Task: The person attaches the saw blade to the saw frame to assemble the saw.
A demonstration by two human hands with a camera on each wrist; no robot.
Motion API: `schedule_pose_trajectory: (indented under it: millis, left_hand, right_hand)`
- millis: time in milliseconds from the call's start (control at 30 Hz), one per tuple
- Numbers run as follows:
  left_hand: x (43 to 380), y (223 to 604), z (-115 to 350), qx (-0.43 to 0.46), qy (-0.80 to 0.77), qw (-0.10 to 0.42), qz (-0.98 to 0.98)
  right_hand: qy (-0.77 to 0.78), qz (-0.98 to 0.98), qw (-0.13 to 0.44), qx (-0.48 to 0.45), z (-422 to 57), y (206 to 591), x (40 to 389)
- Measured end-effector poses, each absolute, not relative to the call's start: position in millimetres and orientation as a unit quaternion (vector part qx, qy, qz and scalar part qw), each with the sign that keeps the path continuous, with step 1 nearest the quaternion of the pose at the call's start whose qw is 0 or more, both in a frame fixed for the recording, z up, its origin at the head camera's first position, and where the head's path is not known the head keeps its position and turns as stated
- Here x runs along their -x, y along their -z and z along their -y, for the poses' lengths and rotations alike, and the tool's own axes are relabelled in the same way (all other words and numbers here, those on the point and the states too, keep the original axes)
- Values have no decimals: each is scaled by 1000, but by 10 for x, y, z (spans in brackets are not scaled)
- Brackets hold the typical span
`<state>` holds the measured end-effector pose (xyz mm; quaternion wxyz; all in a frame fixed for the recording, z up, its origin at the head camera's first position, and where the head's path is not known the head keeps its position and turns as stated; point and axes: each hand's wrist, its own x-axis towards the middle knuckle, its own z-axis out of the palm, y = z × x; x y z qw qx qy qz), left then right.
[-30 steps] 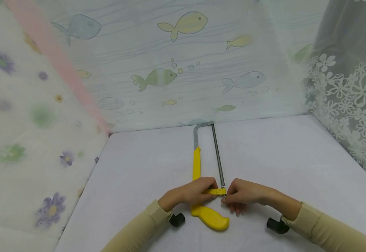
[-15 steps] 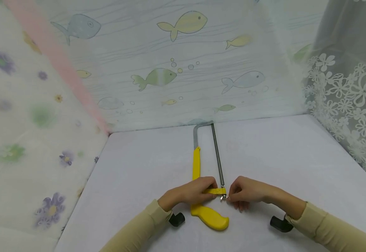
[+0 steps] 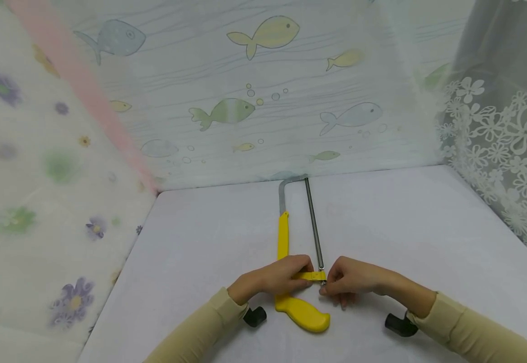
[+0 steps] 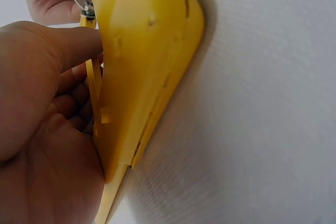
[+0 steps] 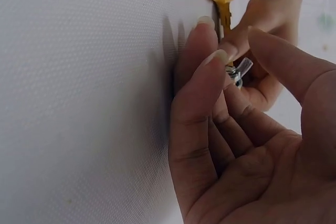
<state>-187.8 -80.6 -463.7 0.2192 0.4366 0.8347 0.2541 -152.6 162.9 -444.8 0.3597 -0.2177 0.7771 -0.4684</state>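
A hacksaw (image 3: 283, 234) with a yellow handle and grey metal front lies on the white surface, its dark blade (image 3: 314, 222) on the right side of the frame. My left hand (image 3: 281, 275) holds the yellow frame above the handle (image 3: 306, 315), the thumb near its short crosspiece (image 3: 315, 276). At the crosspiece's end my right hand (image 3: 353, 277) has curled fingers around a small metal wing nut (image 5: 243, 67). In the right wrist view the nut sits between thumb and fingers, partly covered; firm thumb contact is hard to see. The wing nut (image 4: 83, 4) also shows in the left wrist view.
A fish-patterned curtain (image 3: 227, 111) hangs right behind the hacksaw's far end. Flower-patterned fabric (image 3: 59, 201) stands at the left, and a lace-like panel (image 3: 504, 131) at the right. The white tabletop (image 3: 404, 222) spreads out on both sides of the saw.
My right hand drew back slightly to the right half a second ago, baring the wing nut, and is now back at it. The left hand and hacksaw stay in place.
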Motion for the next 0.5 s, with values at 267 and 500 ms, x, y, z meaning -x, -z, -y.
schedule_pose_trajectory:
  millis: [267, 500]
  left_hand:
    - [1874, 4647, 804, -440, -253, 215, -835]
    - [1868, 4659, 802, -437, -253, 216, -836]
  right_hand:
    - [461, -790, 352, 199, -1591, 4457, 1525]
    - [459, -791, 354, 196, -1600, 4443, 1519]
